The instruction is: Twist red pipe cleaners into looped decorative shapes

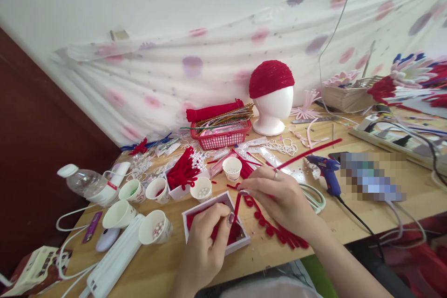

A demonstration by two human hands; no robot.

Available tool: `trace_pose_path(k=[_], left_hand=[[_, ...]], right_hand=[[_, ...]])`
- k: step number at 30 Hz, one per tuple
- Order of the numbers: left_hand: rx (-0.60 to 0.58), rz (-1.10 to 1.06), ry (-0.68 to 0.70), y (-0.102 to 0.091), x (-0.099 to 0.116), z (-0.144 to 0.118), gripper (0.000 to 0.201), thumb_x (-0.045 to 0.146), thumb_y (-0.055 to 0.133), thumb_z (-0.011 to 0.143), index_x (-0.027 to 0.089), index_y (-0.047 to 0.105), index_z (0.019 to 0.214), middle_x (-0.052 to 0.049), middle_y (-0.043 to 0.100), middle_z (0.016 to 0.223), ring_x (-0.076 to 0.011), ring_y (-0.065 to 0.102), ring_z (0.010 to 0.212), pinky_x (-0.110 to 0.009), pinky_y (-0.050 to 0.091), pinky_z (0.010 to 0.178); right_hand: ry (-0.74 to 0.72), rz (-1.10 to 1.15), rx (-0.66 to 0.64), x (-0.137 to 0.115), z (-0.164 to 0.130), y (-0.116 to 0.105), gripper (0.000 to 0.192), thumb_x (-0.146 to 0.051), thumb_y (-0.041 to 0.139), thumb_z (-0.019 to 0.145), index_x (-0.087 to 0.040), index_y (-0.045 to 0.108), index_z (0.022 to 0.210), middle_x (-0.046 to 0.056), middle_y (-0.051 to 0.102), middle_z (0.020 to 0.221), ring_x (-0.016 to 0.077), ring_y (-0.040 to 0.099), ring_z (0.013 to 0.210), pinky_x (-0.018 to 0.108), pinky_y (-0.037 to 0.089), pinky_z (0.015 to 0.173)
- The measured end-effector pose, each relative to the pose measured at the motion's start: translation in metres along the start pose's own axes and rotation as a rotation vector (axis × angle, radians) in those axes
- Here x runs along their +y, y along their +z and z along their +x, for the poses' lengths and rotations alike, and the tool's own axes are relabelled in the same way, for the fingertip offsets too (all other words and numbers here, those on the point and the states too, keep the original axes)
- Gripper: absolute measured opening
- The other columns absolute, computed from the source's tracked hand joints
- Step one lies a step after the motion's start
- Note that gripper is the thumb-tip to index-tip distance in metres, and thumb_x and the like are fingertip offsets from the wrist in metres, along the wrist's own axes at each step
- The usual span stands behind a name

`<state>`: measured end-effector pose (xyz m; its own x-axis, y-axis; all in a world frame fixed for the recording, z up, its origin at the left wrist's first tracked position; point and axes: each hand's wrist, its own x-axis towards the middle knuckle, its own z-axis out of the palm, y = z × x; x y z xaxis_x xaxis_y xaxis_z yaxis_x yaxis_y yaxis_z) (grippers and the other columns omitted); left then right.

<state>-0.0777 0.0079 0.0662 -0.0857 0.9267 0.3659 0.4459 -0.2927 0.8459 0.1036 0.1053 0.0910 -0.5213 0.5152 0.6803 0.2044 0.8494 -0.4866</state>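
A long red pipe cleaner runs between my two hands, its free end pointing up to the right. My left hand is closed in a pinch near its lower end, above a small white box with red fuzzy pieces inside. My right hand, wearing a ring, has its fingers closed on the same stem a little higher up. Beneath that hand lies a row of red pipe cleaner pieces with curled ends; the hand hides part of it.
Paper cups of beads and a bottle stand on the left, beside a power strip. Behind are a red basket and a foam head in a red cap. A blue glue gun with its cord lies right.
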Motion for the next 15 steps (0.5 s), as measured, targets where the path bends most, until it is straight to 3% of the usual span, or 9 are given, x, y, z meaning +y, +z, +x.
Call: trace_pose_path(k=[2, 4, 8, 11, 15], left_hand=[[-0.012, -0.300, -0.135, 0.004, 0.003, -0.002, 0.028, 0.036, 0.057, 0.095, 0.021, 0.058, 0.071, 0.003, 0.050, 0.057, -0.0111, 0.041, 0.048, -0.023, 0.034, 0.049], [0.017, -0.590, -0.180, 0.009, 0.002, 0.000, 0.031, 0.043, 0.060, 0.094, 0.021, 0.057, 0.072, 0.008, 0.041, 0.051, -0.0079, 0.032, 0.042, -0.021, 0.029, 0.045], [0.278, -0.840, -0.105, 0.019, 0.000, 0.010, 0.029, 0.042, 0.066, 0.091, 0.022, 0.057, 0.073, 0.012, 0.032, 0.047, -0.0052, 0.029, 0.039, -0.019, 0.037, 0.050], [0.537, -0.644, -0.107, 0.023, 0.000, 0.014, 0.026, 0.042, 0.066, 0.091, 0.022, 0.057, 0.076, 0.010, 0.039, 0.051, -0.0072, 0.035, 0.043, -0.017, 0.035, 0.046], [0.680, -0.118, -0.034, 0.023, -0.004, 0.012, 0.019, 0.037, 0.056, 0.096, 0.022, 0.060, 0.084, 0.005, 0.055, 0.064, -0.0110, 0.046, 0.050, -0.021, 0.038, 0.049]], right_hand=[[0.081, 0.098, -0.020, 0.012, 0.002, 0.007, 0.022, -0.027, 0.053, 0.101, -0.019, 0.074, 0.099, 0.003, 0.069, 0.079, 0.0130, 0.062, 0.067, 0.023, 0.046, 0.060], [0.170, 0.191, -0.034, 0.016, -0.001, 0.018, 0.023, -0.026, 0.053, 0.100, -0.019, 0.074, 0.096, 0.001, 0.068, 0.074, 0.0111, 0.059, 0.061, 0.021, 0.045, 0.056], [0.227, 0.179, -0.048, -0.002, -0.019, 0.038, 0.032, -0.021, 0.043, 0.102, -0.017, 0.069, 0.085, -0.002, 0.060, 0.062, 0.0096, 0.051, 0.051, 0.019, 0.037, 0.049], [0.089, 0.005, -0.141, -0.026, -0.030, 0.041, 0.031, -0.015, 0.039, 0.100, -0.017, 0.066, 0.085, 0.000, 0.059, 0.065, 0.0120, 0.050, 0.054, 0.023, 0.032, 0.051], [0.003, -0.097, -0.245, -0.047, -0.038, 0.035, 0.027, -0.013, 0.036, 0.099, -0.018, 0.059, 0.085, 0.001, 0.060, 0.067, 0.0126, 0.045, 0.052, 0.027, 0.026, 0.050]])
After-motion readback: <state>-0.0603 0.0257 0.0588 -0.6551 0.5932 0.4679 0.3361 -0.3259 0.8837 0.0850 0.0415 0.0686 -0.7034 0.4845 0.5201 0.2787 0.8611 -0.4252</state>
